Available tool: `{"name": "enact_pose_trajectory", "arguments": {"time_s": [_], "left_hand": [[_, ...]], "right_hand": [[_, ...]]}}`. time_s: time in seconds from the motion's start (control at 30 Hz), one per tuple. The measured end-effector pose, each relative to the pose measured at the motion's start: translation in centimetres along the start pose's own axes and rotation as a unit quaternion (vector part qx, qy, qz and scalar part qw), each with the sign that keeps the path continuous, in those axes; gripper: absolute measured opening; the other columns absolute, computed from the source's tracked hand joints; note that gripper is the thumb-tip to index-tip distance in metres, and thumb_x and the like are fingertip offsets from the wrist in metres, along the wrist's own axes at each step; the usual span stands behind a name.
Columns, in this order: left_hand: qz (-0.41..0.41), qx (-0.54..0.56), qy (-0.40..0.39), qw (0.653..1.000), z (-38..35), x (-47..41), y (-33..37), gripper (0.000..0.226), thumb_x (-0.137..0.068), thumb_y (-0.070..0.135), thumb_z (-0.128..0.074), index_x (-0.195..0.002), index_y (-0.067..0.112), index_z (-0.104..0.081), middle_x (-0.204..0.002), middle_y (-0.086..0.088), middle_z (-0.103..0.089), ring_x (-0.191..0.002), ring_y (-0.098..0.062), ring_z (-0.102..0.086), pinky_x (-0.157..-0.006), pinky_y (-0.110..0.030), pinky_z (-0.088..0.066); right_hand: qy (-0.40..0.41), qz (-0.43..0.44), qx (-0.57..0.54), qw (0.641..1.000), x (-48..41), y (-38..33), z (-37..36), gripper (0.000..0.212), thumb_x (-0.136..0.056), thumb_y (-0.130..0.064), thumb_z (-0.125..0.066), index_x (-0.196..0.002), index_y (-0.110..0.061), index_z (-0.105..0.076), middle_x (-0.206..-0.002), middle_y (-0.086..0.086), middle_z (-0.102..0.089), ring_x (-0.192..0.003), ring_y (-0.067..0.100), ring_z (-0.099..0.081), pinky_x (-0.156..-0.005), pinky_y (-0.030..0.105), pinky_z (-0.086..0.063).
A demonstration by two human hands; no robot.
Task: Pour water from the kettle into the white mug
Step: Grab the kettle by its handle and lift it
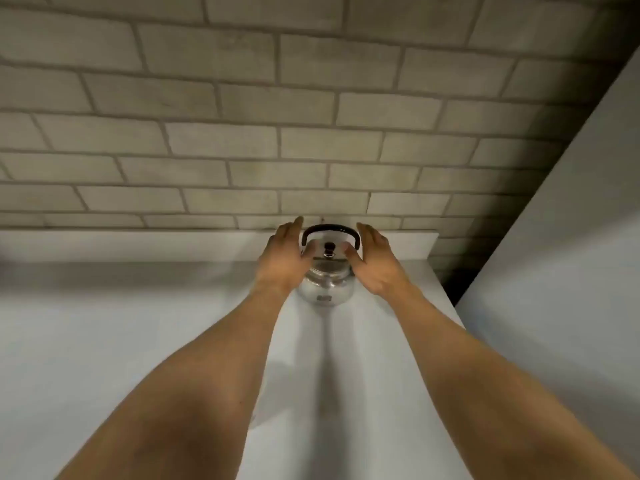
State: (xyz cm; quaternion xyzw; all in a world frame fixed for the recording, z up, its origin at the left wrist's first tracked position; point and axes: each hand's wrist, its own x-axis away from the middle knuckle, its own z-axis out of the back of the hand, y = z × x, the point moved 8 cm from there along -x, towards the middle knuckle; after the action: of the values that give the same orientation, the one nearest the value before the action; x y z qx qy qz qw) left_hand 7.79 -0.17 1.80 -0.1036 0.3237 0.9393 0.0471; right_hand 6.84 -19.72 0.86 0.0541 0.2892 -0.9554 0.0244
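- Head view: a rounded, shiny steel kettle with an arched black handle and a small dark lid knob stands upright on the plain white counter, close to the pale brick wall.
- Left hand is spread flat at the kettle's left side, fingers released, gripping nothing.
- Right hand mirrors it on the right side, fingers also loose; whether either palm touches the metal I cannot tell.

Glossy metal kettle, matt counter
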Motion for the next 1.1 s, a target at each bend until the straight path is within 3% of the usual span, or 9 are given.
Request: {"name": "enact_pose_trajectory", "arguments": {"time_s": [0.1, 0.2, 0.33, 0.47, 0.57, 0.67, 0.83, 0.97, 1.1], "left_hand": [[0.017, 0.011, -0.031, 0.999, -2.3, -2.5, -0.5, 0.060, -0.105, 0.038, -0.048, -0.160, 0.027, -0.027, -0.162, -0.002, -0.034, -0.145, -0.025, -0.038, -0.114, -0.045, -0.039], [0.009, 0.029, -0.065, 0.997, -4.4, -4.2, -0.6, 0.056, -0.106, 0.026, -0.052, -0.159, 0.021, -0.032, -0.161, -0.008, -0.037, -0.145, -0.026, -0.038, -0.117, -0.040, -0.035], [0.004, 0.048, -0.039, 0.998, -4.9, -5.4, -0.6, 0.038, -0.106, 0.019, -0.052, -0.144, 0.016, -0.056, -0.138, -0.010, -0.063, -0.125, -0.029, -0.059, -0.105, -0.033, -0.043], [-0.028, 0.002, -0.025, 0.999, -4.0, -5.8, -0.2, 0.028, -0.105, 0.018, -0.054, -0.130, 0.016, -0.067, -0.116, -0.009, -0.073, -0.106, -0.029, -0.067, -0.093, -0.037, -0.051], [-0.037, -0.005, -0.047, 0.998, -3.1, -5.4, 0.3, 0.024, -0.105, 0.020, -0.055, -0.123, 0.017, -0.069, -0.101, -0.005, -0.071, -0.094, -0.026, -0.067, -0.082, -0.034, -0.050], [-0.053, -0.014, -0.047, 0.997, -1.4, -4.1, 1.8, 0.026, -0.106, 0.023, -0.052, -0.127, 0.018, -0.066, -0.101, -0.007, -0.070, -0.093, -0.026, -0.065, -0.083, -0.041, -0.052], [-0.089, 0.005, -0.035, 0.995, 2.0, 0.2, 5.3, 0.025, -0.107, 0.025, -0.050, -0.127, 0.022, -0.065, -0.093, -0.001, -0.064, -0.088, -0.024, -0.062, -0.079, -0.039, -0.052], [-0.122, 0.019, 0.011, 0.992, 4.1, 5.6, 6.5, 0.031, -0.105, 0.025, -0.054, -0.135, 0.020, -0.063, -0.110, -0.006, -0.070, -0.098, -0.027, -0.066, -0.083, -0.039, -0.053], [-0.134, 0.025, 0.084, 0.987, 5.0, 13.2, 6.1, 0.046, -0.103, 0.037, -0.059, -0.146, 0.022, -0.051, -0.138, 0.000, -0.055, -0.123, -0.021, -0.054, -0.096, -0.032, -0.048]], "right_hand": [[-0.015, 0.025, -0.001, 1.000, -3.3, 1.1, -0.6, 0.071, -0.108, -0.048, -0.042, -0.166, -0.014, -0.020, -0.173, 0.006, -0.021, -0.158, 0.023, -0.016, -0.123, 0.038, -0.020], [-0.053, 0.070, 0.004, 0.996, -5.6, 0.9, -1.7, 0.063, -0.108, -0.043, -0.044, -0.163, -0.016, -0.030, -0.166, 0.006, -0.036, -0.151, 0.026, -0.031, -0.118, 0.044, -0.034], [-0.082, 0.120, -0.013, 0.989, -7.8, 0.5, -2.7, 0.045, -0.107, -0.045, -0.044, -0.144, -0.023, -0.056, -0.134, 0.003, -0.066, -0.121, 0.025, -0.061, -0.101, 0.046, -0.050], [-0.117, 0.137, -0.026, 0.983, -9.3, 0.0, -2.8, 0.027, -0.105, -0.046, -0.047, -0.115, -0.026, -0.063, -0.105, 0.003, -0.074, -0.095, 0.023, -0.069, -0.087, 0.045, -0.057], [-0.120, 0.143, -0.036, 0.982, -9.4, 0.1, -2.2, 0.018, -0.102, -0.049, -0.049, -0.100, -0.035, -0.060, -0.091, -0.003, -0.072, -0.081, 0.015, -0.069, -0.075, 0.037, -0.057], [-0.075, 0.153, -0.075, 0.983, -7.9, -0.8, -0.3, 0.018, -0.097, -0.056, -0.052, -0.092, -0.044, -0.063, -0.074, -0.015, -0.068, -0.069, 0.001, -0.064, -0.060, 0.015, -0.044], [-0.001, 0.163, -0.110, 0.980, -3.3, -3.1, 4.1, 0.031, -0.091, -0.060, -0.062, -0.085, -0.030, -0.072, -0.071, -0.026, -0.068, -0.066, -0.003, -0.063, -0.056, 0.007, -0.040], [0.023, 0.158, -0.058, 0.985, 1.5, -4.7, 5.7, 0.034, -0.087, -0.066, -0.060, -0.072, -0.035, -0.061, -0.072, -0.023, -0.068, -0.068, -0.001, -0.064, -0.053, 0.011, -0.041], [0.033, 0.161, -0.049, 0.985, 6.7, -5.7, 6.4, 0.036, -0.089, -0.066, -0.059, -0.075, -0.033, -0.064, -0.069, -0.026, -0.067, -0.065, -0.001, -0.062, -0.054, 0.012, -0.041]]}}
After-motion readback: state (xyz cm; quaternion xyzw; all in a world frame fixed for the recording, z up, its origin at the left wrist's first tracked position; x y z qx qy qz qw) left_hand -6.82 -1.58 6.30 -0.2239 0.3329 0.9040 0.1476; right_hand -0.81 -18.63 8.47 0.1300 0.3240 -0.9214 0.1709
